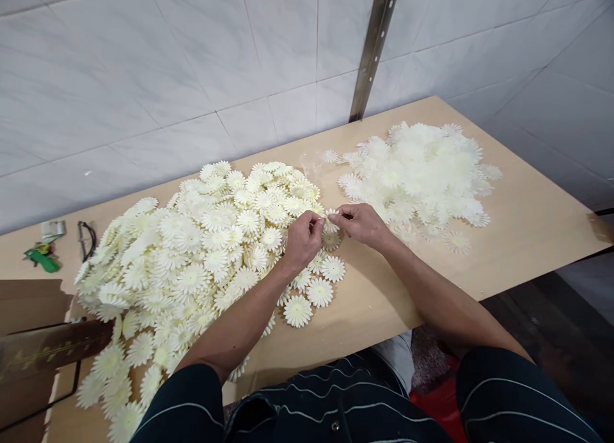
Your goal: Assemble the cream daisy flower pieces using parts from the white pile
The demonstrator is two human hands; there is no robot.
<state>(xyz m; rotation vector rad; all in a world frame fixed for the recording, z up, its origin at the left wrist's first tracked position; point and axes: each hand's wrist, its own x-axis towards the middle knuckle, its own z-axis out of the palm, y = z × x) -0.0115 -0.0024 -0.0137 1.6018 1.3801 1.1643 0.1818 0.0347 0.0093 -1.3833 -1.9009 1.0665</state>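
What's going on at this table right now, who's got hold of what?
A person seated at a wooden table holds one small white daisy-shaped flower piece between both hands, the left hand and the right hand pinching it just above the tabletop. A large heap of cream flower pieces lies to the left, and a whiter pile sits to the right. Glasses and a green tool lie at the far left edge.

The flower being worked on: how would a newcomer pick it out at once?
Start at the wooden table and find the gap between the big cream pile and the whiter pile. There the left hand and right hand meet, pinching one flower. It alone is held up off the table.
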